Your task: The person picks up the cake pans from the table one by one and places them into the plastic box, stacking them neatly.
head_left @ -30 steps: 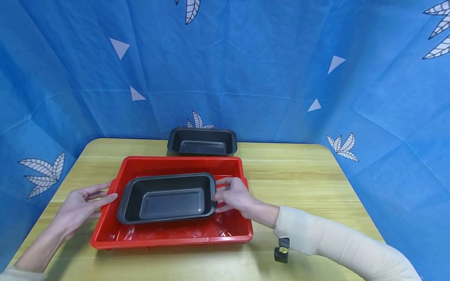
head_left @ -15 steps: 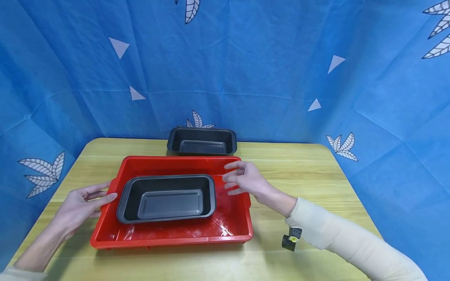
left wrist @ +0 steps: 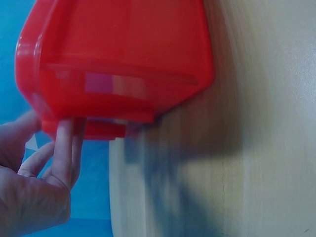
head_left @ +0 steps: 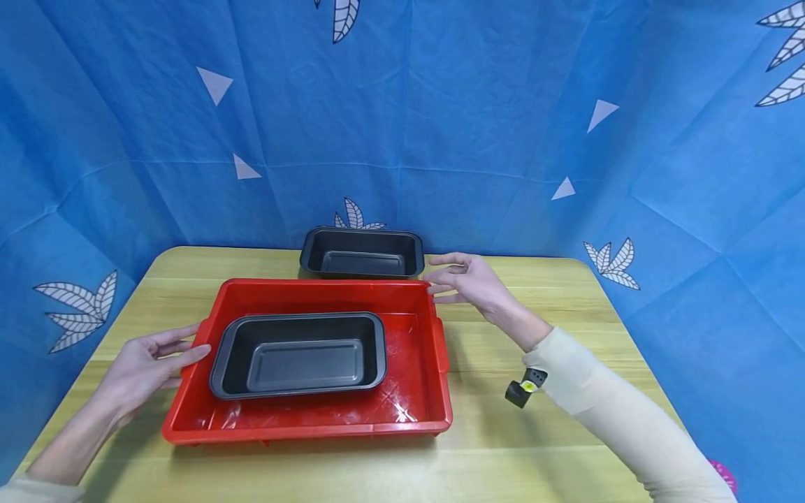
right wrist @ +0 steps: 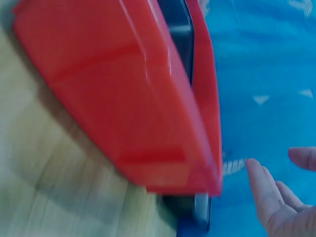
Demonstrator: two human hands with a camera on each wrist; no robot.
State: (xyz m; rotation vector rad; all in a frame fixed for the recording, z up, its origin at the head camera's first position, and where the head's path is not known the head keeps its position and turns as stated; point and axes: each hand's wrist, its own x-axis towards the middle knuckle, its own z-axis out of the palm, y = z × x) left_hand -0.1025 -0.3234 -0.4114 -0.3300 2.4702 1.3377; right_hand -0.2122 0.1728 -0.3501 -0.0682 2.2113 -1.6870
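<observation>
A red plastic bin [head_left: 402, 427] sits on the table with a dark loaf pan [head_left: 305, 367] lying inside it, left of its middle. My left hand [head_left: 141, 370] holds the bin's left side, thumb over the rim and fingers under the handle, as the left wrist view shows from below. Behind the bin stands a second dark loaf pan [head_left: 363, 263]. My right hand [head_left: 468, 281] hangs over the bin's back right corner, fingers spread and holding nothing, its fingertips close to the right end of that second pan. In the right wrist view the hand [right wrist: 276, 202] is apart from the bin.
The wooden table [head_left: 534, 300] ends at a blue patterned cloth [head_left: 490, 126] hanging behind and at the sides. A dark wrist camera [head_left: 520, 392] hangs below my right sleeve.
My right hand has let go of the front loaf pan's right end and moved back and right, towards the second pan. My left hand and the bin have stayed put.
</observation>
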